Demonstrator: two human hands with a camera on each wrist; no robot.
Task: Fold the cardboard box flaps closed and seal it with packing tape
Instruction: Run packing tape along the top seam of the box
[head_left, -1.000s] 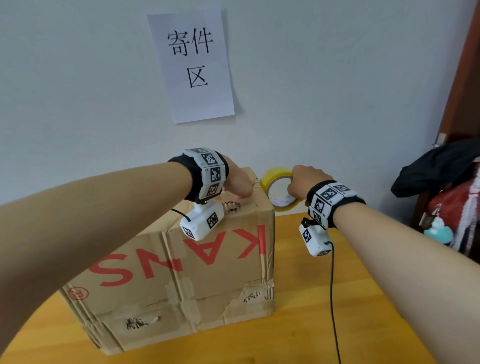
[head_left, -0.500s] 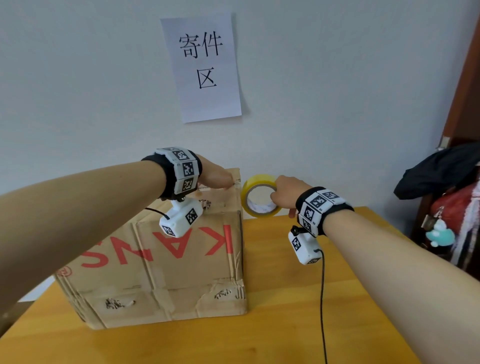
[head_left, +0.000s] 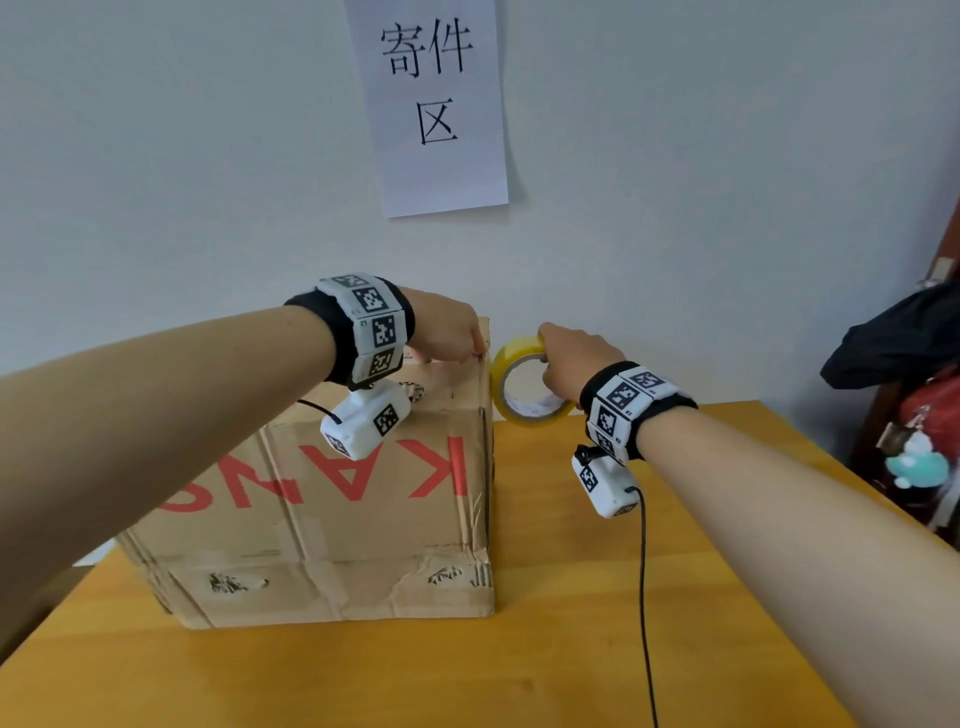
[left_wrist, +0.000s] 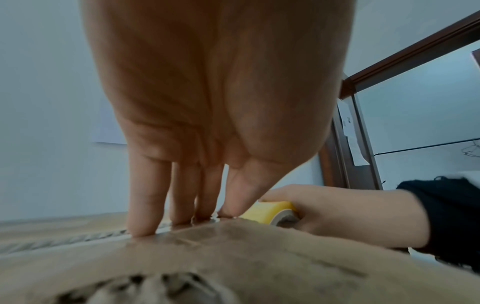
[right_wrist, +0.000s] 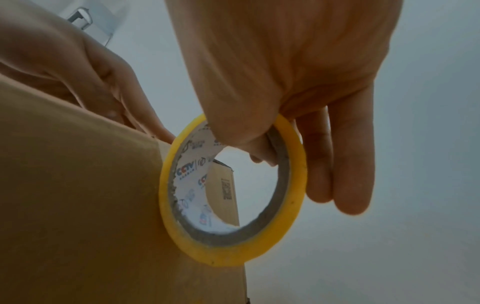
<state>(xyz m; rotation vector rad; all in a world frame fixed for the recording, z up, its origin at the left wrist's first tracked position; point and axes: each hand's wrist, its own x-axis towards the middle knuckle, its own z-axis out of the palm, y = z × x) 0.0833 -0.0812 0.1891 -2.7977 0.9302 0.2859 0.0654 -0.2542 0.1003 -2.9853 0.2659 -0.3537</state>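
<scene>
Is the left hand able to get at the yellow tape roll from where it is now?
Probably yes. The left hand presses on the brown cardboard box at its top right edge; the yellow tape roll hangs just past it in the right hand, nothing between.

Left hand (head_left: 447, 332) flat, fingers (left_wrist: 145, 195) straight; right hand (head_left: 574, 361) curled, thumb pinching.

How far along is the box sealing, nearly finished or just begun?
The cardboard box looks closed on top, so folding seems done. Taping is under way: the left hand presses straight fingers on the top edge, while the right hand grips the yellow tape roll against the box's side. Whether a strip already crosses the top seam cannot be seen.
</scene>
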